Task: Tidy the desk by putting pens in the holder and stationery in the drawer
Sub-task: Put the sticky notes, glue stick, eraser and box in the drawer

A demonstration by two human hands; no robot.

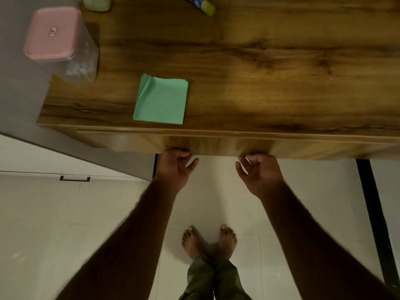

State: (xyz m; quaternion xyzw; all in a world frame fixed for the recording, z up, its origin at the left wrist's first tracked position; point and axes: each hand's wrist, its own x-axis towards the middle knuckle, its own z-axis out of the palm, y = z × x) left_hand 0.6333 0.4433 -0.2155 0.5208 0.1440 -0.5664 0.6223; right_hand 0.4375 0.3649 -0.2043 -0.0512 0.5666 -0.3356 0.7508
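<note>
I see both hands curled under the lower edge of the drawer [216, 144] front, the left hand [175, 167] and the right hand [260, 172] with fingers hooked on that edge and thumbs loose, and the drawer looks shut flush below the desk [259, 72] top. Just above the drawer, over the left hand, lies a green pad [161, 100] with one curled corner. Well beyond it a glue stick [201, 3] lies at the far edge, its print too blurred to read, and left of the pad stands a clear jar [62, 44] whose pink lid bears a small unreadable label.
</note>
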